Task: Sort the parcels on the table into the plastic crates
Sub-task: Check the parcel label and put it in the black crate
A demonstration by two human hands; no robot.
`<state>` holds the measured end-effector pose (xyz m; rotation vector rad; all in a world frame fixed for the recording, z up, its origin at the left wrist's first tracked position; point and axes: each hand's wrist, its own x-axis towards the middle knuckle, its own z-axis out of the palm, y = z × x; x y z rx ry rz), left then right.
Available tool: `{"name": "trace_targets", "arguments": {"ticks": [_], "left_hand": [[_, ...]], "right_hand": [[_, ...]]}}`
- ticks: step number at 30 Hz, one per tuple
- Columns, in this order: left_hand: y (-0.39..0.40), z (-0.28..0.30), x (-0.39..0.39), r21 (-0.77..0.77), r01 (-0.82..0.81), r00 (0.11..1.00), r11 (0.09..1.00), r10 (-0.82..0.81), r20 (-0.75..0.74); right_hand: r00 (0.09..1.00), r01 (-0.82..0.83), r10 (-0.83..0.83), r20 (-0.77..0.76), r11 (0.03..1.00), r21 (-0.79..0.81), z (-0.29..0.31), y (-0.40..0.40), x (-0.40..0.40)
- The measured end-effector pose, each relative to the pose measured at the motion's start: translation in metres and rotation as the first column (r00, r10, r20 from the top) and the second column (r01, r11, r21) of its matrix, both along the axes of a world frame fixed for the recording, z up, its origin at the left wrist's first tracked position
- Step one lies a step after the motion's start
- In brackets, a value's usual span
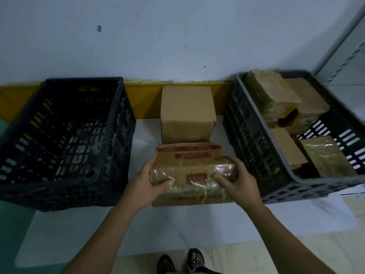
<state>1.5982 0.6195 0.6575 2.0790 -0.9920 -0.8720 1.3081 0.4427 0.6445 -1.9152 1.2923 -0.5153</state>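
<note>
A taped brown parcel with red print (pixel 192 167) lies at the middle of the white table (pixel 138 224). My left hand (pixel 150 180) grips its left end, thumb on top. My right hand (pixel 235 180) grips its right end the same way. The parcel seems to sit on another box of the same kind (pixel 193 200). Behind them stands a plain cardboard box (pixel 186 113) against the yellow strip. A black crate (pixel 65 139) with no parcels visible in it stands on the left. A grey crate (pixel 256 147) on the right holds several brown parcels (pixel 284 95).
The wall (pixel 158 36) closes off the back of the table. A metal shelf post (pixel 347 56) rises at the far right. Papers (pixel 353 200) lie near the grey crate's front corner. My sandalled feet (pixel 179 262) show below the table's front edge.
</note>
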Motion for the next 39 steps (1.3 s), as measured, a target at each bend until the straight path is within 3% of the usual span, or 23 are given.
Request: {"name": "trace_targets", "arguments": {"ticks": [4,8,15,19,22,25,29,34,39], "left_hand": [[-0.01,0.014,0.006,-0.016,-0.128,0.99,0.992,0.128,0.05],[-0.028,0.017,0.011,-0.002,-0.272,0.954,0.962,0.27,0.133],[-0.016,0.0,0.001,-0.015,-0.223,0.96,0.975,0.217,-0.176],[-0.008,-0.018,-0.009,0.094,-0.263,0.948,0.96,0.275,-0.159],[-0.011,-0.009,-0.009,0.075,-0.239,0.956,0.968,0.248,-0.155],[-0.014,-0.001,-0.003,0.034,-0.155,0.97,0.987,0.158,-0.183],[-0.019,-0.006,0.001,-0.013,-0.147,0.985,0.989,0.145,-0.093],[-0.032,-0.005,-0.001,-0.076,-0.204,0.979,0.976,0.202,-0.031],[-0.039,-0.023,0.007,-0.006,-0.223,0.963,0.975,0.219,-0.157]], "right_hand": [[0.992,0.127,-0.127,0.012,0.992,-0.018,0.021,-0.012,0.015],[0.997,0.053,-0.056,0.058,0.997,0.047,0.024,-0.013,0.024],[0.978,0.089,-0.115,0.172,0.984,0.154,0.009,-0.007,0.017],[0.968,0.085,-0.137,0.212,0.967,0.238,-0.002,-0.002,0.015],[0.963,0.019,-0.091,0.254,0.962,0.272,-0.002,-0.002,0.007],[0.959,0.065,-0.138,0.248,0.958,0.28,0.007,-0.003,0.006],[0.971,0.142,-0.174,0.166,0.972,0.186,0.007,-0.013,0.009],[0.995,0.083,-0.089,0.039,0.986,0.143,0.0,-0.026,0.015],[0.99,0.063,-0.039,-0.133,0.98,0.187,-0.011,-0.026,0.017]]}}
